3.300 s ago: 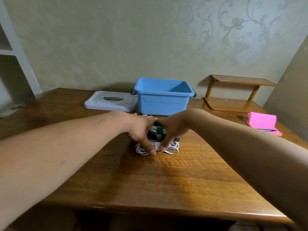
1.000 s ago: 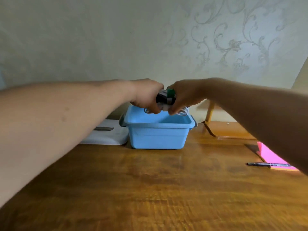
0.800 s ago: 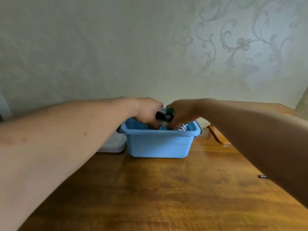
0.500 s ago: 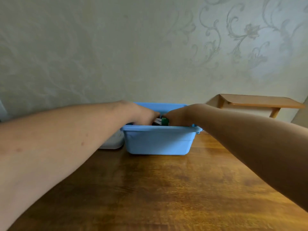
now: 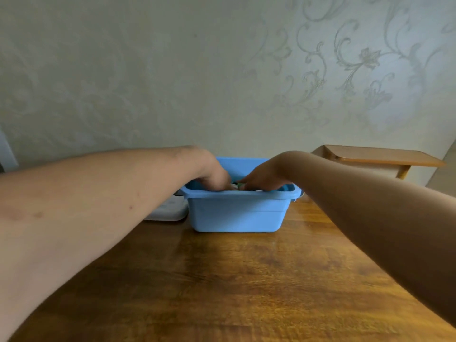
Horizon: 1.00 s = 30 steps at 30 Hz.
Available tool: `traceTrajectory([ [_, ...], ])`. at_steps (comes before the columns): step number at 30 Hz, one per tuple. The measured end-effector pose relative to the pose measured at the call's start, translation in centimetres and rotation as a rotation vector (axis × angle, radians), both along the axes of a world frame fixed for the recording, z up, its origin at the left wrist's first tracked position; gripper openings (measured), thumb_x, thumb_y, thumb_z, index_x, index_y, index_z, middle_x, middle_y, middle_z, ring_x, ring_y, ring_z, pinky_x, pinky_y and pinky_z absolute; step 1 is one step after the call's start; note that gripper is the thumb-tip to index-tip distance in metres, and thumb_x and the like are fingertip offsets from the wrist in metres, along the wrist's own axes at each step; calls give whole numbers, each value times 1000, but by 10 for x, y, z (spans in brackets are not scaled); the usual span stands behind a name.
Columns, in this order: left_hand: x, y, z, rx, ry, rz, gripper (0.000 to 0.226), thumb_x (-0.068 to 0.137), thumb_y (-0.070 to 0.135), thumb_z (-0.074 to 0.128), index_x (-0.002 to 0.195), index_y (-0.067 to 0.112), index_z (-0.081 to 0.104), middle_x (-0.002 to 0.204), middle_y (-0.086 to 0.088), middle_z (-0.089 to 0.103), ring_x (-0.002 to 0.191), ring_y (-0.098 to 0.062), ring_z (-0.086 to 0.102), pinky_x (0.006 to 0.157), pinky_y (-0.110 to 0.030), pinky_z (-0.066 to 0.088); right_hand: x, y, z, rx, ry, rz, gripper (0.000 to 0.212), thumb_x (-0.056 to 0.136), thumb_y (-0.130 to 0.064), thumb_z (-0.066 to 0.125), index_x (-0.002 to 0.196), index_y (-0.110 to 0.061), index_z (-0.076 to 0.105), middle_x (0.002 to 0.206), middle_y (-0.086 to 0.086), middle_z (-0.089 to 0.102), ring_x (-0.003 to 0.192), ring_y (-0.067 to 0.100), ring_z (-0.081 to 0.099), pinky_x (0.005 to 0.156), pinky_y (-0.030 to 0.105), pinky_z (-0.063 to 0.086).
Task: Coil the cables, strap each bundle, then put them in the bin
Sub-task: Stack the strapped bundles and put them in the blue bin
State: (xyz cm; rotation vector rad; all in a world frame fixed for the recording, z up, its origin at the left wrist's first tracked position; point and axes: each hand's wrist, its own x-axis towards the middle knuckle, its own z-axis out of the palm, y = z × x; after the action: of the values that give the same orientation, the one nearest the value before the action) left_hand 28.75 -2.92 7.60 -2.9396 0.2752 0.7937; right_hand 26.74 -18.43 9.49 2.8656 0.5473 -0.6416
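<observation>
Head view: a blue plastic bin point(image 5: 237, 213) stands on a wooden table point(image 5: 234, 280), close to the far edge by the wall point(image 5: 172, 70). The bin is rectangular with rounded corners, smooth walls that taper downward, and a rolled rim that flares at both ends. Both bare forearms reach across the table and meet over it. The left hand point(image 5: 214, 177) and the right hand point(image 5: 261, 177) dip into the bin from above, knuckles up and almost touching each other. Their fingertips sit below the near rim, so I cannot tell whether the fingers are clamped on anything or lying loose. Between the two hands, just above the rim, shows a sliver of the bundle point(image 5: 237, 186), green and white; it is inside the bin, and the rest of it is hidden.

A white lid point(image 5: 170, 212) with rounded corners lies flat on the table, just beside the bin's left wall and partly behind the left forearm. The tabletop is glossy, warm brown, with streaked grain and soft reflections. To the right stands a small wooden shelf point(image 5: 380, 159) against the wall. The wall is pale grey-green, papered with a faint raised pattern of scrolls and leaves, clearest at upper right.
</observation>
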Motion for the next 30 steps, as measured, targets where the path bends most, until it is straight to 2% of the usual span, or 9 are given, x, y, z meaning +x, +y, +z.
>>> traceTrajectory([
  [2,-4,-4,1,37,-21,0,55,115,48,28,160,20,43,163,-7,45,146,-29,47,108,-41,38,1,4,-1,-128,-14,76,55,116,-47,27,163,-23,41,156,9,53,139,29,51,113,43,36],
  [5,-12,-4,4,29,-88,-59,67,111,61,30,162,19,40,166,-9,42,149,-31,44,119,-48,36,-9,5,8,-143,-65,86,53,115,-46,33,154,-17,52,145,11,62,126,28,59,106,42,42],
  [10,-36,39,34,-313,-512,-112,81,104,70,43,162,13,43,166,-11,45,149,-30,46,122,-40,36,-27,-2,40,363,-266,-82,57,106,-45,58,153,-13,55,159,9,52,145,28,48,119,39,34],
  [16,-82,141,34,-584,-831,150,50,109,50,47,144,16,59,150,-7,59,133,-29,57,110,-44,47,-74,80,40,816,-670,-40,24,103,-31,61,118,-19,75,117,3,74,108,25,67,87,33,50],
  [19,-97,194,-11,-612,-967,391,43,106,49,40,126,17,62,130,-10,65,113,-32,62,97,-47,53,-109,144,17,941,-691,91,22,105,-27,56,113,-18,75,111,5,75,100,26,68,83,38,54],
  [21,-108,221,-50,-627,-984,527,39,103,46,38,118,19,61,126,-14,64,108,-36,63,92,-47,53,-122,179,-20,896,-586,139,27,109,-30,49,117,-16,71,111,7,73,99,28,68,81,40,54],
  [24,-122,246,-97,-548,-827,578,49,109,49,41,157,42,41,164,-6,39,140,-41,50,113,-51,45,-117,212,-81,741,-443,-24,47,111,-40,43,149,-14,52,149,12,54,137,30,52,111,45,46],
  [26,-121,256,-115,-526,-735,577,54,109,57,36,162,56,23,177,4,14,152,-43,37,123,-53,35,-100,217,-105,685,-434,-217,64,109,-48,43,161,-13,32,163,15,37,149,35,40,121,49,39],
  [30,-97,261,-129,-541,-661,574,59,108,65,29,164,57,15,180,2,6,158,-42,27,128,-52,24,-71,219,-120,648,-440,-422,71,109,-50,39,165,-12,18,150,21,52,129,39,58,104,51,54],
])
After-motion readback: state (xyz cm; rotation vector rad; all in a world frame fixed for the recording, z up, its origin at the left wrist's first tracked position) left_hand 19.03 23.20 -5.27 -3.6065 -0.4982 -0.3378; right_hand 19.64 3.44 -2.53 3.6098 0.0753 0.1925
